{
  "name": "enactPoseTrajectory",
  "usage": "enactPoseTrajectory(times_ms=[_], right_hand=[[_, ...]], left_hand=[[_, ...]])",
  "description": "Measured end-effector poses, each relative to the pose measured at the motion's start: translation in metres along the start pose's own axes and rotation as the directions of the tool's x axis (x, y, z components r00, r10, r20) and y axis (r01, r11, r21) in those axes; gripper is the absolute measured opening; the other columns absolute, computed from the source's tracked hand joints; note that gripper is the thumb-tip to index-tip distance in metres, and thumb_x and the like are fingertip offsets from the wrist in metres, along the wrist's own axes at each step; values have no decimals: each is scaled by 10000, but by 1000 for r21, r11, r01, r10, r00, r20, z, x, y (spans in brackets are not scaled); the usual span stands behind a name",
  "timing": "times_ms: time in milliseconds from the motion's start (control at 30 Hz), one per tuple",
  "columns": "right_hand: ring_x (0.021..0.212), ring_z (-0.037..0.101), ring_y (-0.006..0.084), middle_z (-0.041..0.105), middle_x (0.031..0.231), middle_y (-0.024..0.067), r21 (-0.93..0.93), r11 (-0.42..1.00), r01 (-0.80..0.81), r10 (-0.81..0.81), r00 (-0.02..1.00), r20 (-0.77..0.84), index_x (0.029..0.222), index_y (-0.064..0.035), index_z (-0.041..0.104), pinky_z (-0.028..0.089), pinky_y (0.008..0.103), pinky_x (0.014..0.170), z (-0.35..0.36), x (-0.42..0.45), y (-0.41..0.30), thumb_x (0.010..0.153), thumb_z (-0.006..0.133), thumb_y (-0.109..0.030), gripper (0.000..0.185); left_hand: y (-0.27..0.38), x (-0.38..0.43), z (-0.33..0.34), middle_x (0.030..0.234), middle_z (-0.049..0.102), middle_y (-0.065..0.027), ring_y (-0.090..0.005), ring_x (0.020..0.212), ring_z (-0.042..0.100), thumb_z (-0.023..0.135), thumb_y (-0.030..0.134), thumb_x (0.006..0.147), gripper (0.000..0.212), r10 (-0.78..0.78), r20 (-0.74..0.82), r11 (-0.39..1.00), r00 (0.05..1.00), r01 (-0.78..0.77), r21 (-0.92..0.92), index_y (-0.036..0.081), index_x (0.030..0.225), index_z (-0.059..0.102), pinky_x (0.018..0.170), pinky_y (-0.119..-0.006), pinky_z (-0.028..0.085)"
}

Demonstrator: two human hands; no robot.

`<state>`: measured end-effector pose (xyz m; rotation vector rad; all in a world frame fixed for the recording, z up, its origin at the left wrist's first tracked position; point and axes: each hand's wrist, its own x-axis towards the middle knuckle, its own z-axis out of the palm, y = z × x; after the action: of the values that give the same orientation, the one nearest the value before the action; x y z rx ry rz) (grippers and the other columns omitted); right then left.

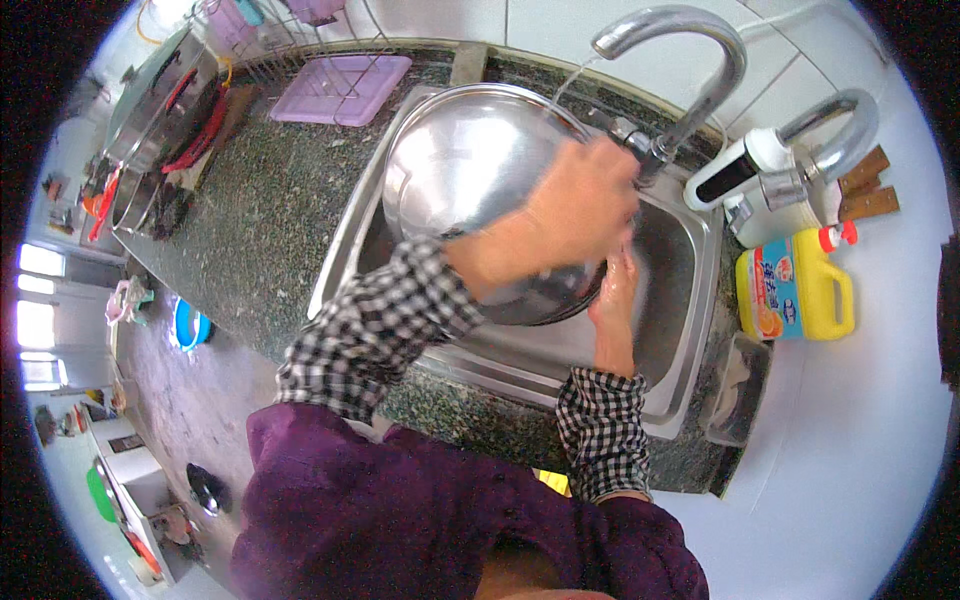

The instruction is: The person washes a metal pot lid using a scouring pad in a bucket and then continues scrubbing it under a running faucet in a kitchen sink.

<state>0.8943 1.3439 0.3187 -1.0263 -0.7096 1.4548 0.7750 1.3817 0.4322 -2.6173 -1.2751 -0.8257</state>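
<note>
A large round stainless-steel basin (465, 157) sits tilted over the metal sink (675, 300). Water from the curved faucet (667, 22) runs in a thin stream down to its back rim. My left hand (574, 214), blurred by motion, reaches across the basin to its right side with the fingers bent. Whether anything is in those fingers I cannot see. Wet and close below it, my right hand (616, 289) grips the right edge of the basin, its fingertips partly hidden by the left hand.
Right of the sink are a second tap with a white filter body (739, 169), a yellow detergent jug (802, 285) and a clear tray (739, 390). The granite counter (277, 202) at left bears a lilac board (341, 90), a wire rack and a lidded pot (161, 97).
</note>
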Motion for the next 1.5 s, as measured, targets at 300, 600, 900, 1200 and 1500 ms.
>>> enactPoseTrajectory(times_ms=[300,600,900,1200,1500], right_hand=[[812,509,169,539,908,65,132,991,1,-5,999,34,959,-18,512,405,312,709,6,-1,-2,835,458,-351,360],[909,497,217,519,1016,91,241,970,-38,43,999,-17,1025,-23,487,392,367,792,-5,7,4,833,451,-377,404],[1001,471,246,469,1115,120,286,958,-31,26,999,21,1138,-16,405,378,383,848,-16,12,4,860,399,-348,433],[1080,397,227,406,1198,80,358,934,5,9,999,-36,1196,-54,360,328,379,896,-6,11,-2,848,390,-419,505],[934,500,192,535,1006,69,322,947,-10,-30,992,120,1023,-13,494,376,337,837,-18,14,6,810,481,-209,289]], left_hand=[[-153,-54,-54,832,553,-132,-305,870,480,531,294,692,257,-550,-266,722,792,611,326,88,813,626,747,-415,391],[-63,-45,-20,970,516,-82,-294,944,453,573,82,604,301,-78,-113,997,990,77,-16,155,895,593,782,-380,381],[-64,-39,-22,946,537,-108,-282,931,468,556,142,614,219,-42,-236,999,971,42,-6,118,823,613,813,-391,376],[-142,-166,-51,805,564,-69,-183,745,550,557,357,720,423,-770,563,-375,299,502,-779,18,971,538,649,-295,448],[-189,-181,-44,966,551,-93,-171,785,542,493,317,723,516,-814,499,-235,299,615,-753,18,1143,458,703,-278,430]])
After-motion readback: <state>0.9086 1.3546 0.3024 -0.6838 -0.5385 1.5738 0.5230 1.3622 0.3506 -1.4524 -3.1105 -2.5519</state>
